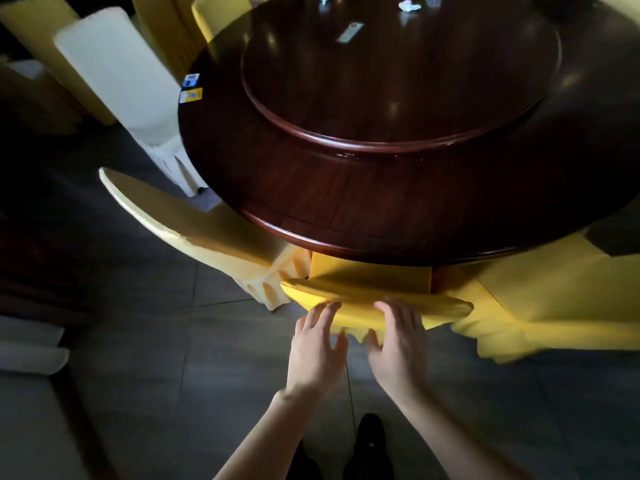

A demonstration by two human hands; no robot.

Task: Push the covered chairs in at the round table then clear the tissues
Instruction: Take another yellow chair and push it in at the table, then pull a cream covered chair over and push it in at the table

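Observation:
A yellow covered chair [367, 289] stands right in front of me, its seat tucked under the rim of the dark round table [311, 216]. My left hand [317, 348] and my right hand [398, 341] lie flat against the top of its backrest, fingers spread, holding nothing. Another yellow covered chair [194, 230] stands at the table to the left, and a third [554, 299] to the right. White crumpled tissues [410, 5] lie at the far side of the table.
A round turntable [346, 140] fills the table's middle. A white covered chair [117, 77] stands at the far left, more yellow chairs [207, 15] behind it. Coloured stickers [190, 88] sit on the table's left edge. Grey tiled floor [173, 358] lies below; my black shoes [370, 441] show.

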